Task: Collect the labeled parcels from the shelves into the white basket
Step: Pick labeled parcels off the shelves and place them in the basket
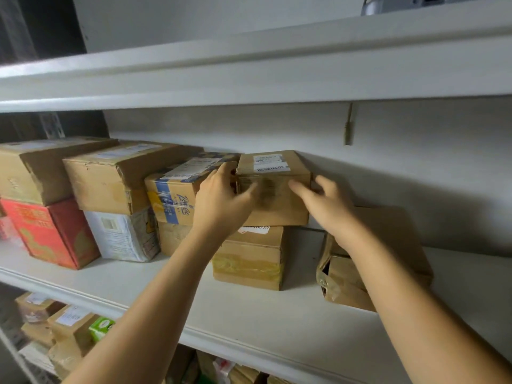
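On the middle shelf [249,314], one labeled parcel [277,209] sits atop one taped box [249,259]. My left hand [219,203] curls round its left edge. My right hand [329,209] meets its right edge, grip blurred beyond telling. Two hands should lift it level. No white basket shows.

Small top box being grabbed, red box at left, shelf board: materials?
Small top box: brown cardboard, matte; clear tape glints on its front, white paper label on top. Red box: printed cardboard, slight sheen, folded edges. Shelf board: smooth white painted finish; wood or metal underneath, cannot tell.
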